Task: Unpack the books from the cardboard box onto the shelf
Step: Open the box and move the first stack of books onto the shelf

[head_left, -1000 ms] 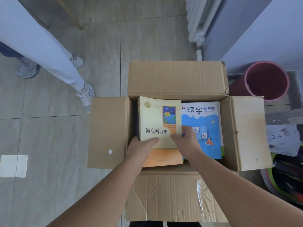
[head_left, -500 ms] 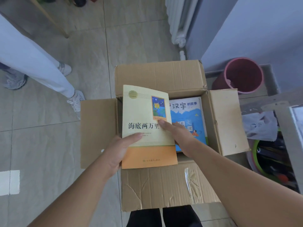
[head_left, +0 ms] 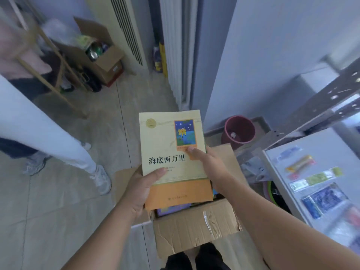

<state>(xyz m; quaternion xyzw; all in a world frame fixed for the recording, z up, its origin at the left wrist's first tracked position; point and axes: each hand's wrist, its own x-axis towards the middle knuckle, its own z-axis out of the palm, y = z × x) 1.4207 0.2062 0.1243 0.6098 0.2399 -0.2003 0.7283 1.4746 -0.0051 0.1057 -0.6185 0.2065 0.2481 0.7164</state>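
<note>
We take the cardboard box (head_left: 194,227), standing on the floor tiles (head_left: 68,201), as our mark. Above its open top, lifted clear of it, a cream and orange book (head_left: 171,152) is held flat with its cover up and a Chinese title showing.

The left hand (head_left: 140,190) grips the book's near left corner, thumb curled over the cover and fingers beneath. The right hand (head_left: 212,164) clasps the right edge. Its thumb presses on the cover just under the small blue picture, and its other fingers are out of sight below.

Layered edges show under the right side of the cover, so we think more than one book is in the grip, though we cannot count them. Inside the box, below the lifted book, we see a strip of a purple cover (head_left: 171,208).

Right of the box stands a white shelf board (head_left: 331,151) with flat coloured packets (head_left: 300,164) lying on it. Beyond the box is a pink bucket (head_left: 239,131), and further beyond is a white radiator (head_left: 175,55). Left of the box, another person's pale trouser leg (head_left: 48,137) and white sneaker (head_left: 101,180) are on the tiles. Far beyond the box to the left, a second open carton (head_left: 103,53) holds odds and ends.
</note>
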